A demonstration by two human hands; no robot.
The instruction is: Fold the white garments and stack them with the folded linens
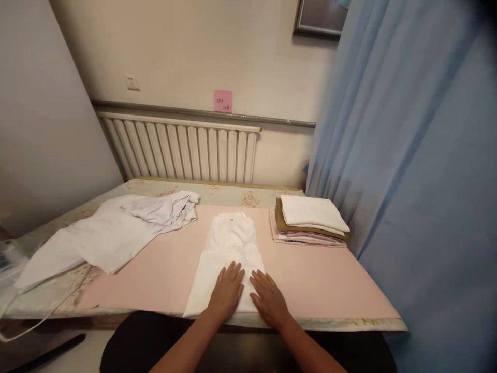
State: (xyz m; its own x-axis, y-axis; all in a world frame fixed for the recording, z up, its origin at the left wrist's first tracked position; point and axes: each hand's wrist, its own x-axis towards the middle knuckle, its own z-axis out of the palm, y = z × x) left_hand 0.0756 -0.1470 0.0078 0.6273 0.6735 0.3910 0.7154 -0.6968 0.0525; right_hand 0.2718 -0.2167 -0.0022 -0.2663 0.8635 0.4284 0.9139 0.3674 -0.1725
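Observation:
A white shirt [233, 241], folded into a long narrow shape, lies on the pink mat [310, 280] with its collar end away from me. My left hand [228, 290] rests flat on its near half, fingers stretched forward. Beside it, my right hand [268, 298] lies flat along the shirt's right edge, partly over the mat. Both hands are open, and neither grips the cloth. The upper part of the shirt near the collar looks slightly wrinkled.
Loose white clothes [112, 228] are heaped on the left. A stack of folded clothes [312, 217] sits at the right, white on top. A blue curtain [388, 155] hangs along the right side. Behind the table stands a radiator [186, 147]. A white cable [46, 316] crosses the left front edge.

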